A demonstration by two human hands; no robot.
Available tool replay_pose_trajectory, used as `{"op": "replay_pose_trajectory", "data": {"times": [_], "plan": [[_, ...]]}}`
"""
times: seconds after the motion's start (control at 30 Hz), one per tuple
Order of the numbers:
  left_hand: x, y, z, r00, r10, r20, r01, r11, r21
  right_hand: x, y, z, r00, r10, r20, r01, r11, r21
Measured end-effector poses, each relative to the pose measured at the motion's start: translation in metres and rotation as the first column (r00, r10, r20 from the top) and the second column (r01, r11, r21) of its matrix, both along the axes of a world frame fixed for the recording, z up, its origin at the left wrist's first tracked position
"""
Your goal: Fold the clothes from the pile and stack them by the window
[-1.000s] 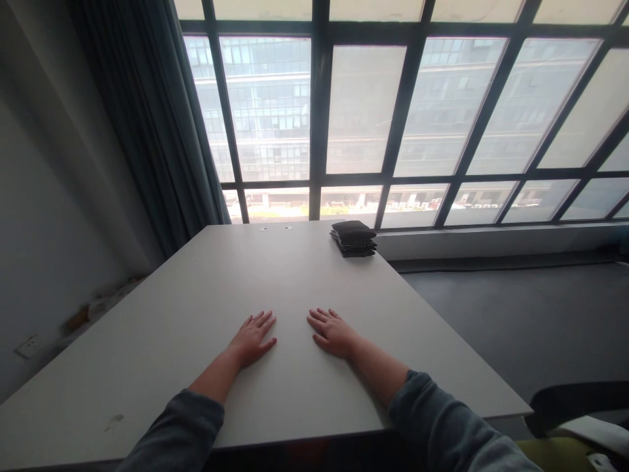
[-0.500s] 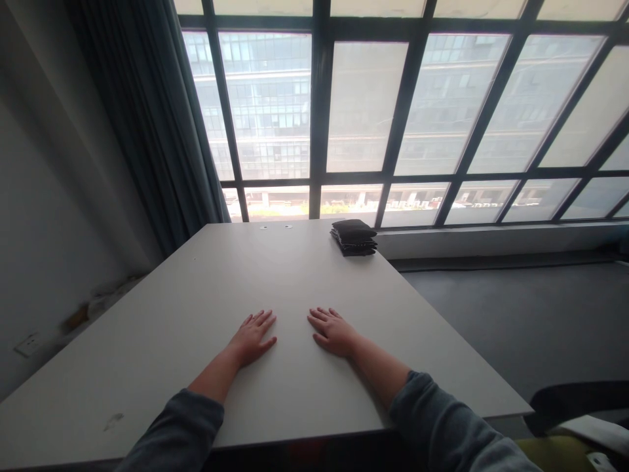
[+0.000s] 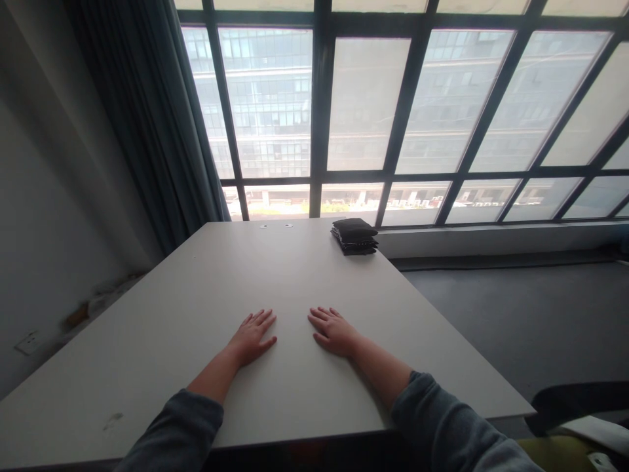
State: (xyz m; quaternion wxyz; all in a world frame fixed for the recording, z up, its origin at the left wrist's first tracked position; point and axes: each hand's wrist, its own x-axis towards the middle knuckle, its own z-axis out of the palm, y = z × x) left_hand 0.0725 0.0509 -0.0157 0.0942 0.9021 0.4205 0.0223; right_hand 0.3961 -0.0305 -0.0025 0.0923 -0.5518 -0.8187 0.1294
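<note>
My left hand (image 3: 252, 337) lies palm down on the white table (image 3: 162, 341), its fingers stretched out and holding nothing. A short gap to the right, my right hand (image 3: 334, 332) rests flat on the same tabletop, fingers spread, also holding nothing. Beyond both hands, at the far right corner of the table, sits a stack of folded black pieces (image 3: 354, 236), soft-looking like cloth or pouches. Neither hand touches this stack. Grey-blue sleeves are pushed up on both forearms.
A large black-framed window (image 3: 319, 98) stands behind the table, with a dark curtain (image 3: 147, 118) to its left. Two small white round fittings (image 3: 289, 225) are at the table's far edge. A chair part (image 3: 580, 396) shows at the lower right, beside grey floor (image 3: 531, 314).
The camera view has shifted very slightly. Both hands and the black stack stay where they were on the table.
</note>
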Motion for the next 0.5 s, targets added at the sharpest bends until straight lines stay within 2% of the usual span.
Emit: {"op": "replay_pose_trajectory", "data": {"times": [0.33,0.5], "plan": [[-0.001,-0.001,0.003,1.0,-0.001,-0.009,0.001,1.0,-0.015,0.0,0.001,-0.004,1.0,-0.006,-0.023,0.006,1.0,0.006],[-0.002,0.002,-0.003,1.0,0.013,0.013,-0.013,1.0,0.0,0.007,0.016,-0.005,1.0,0.007,-0.03,-0.006,1.0,0.01]]}}
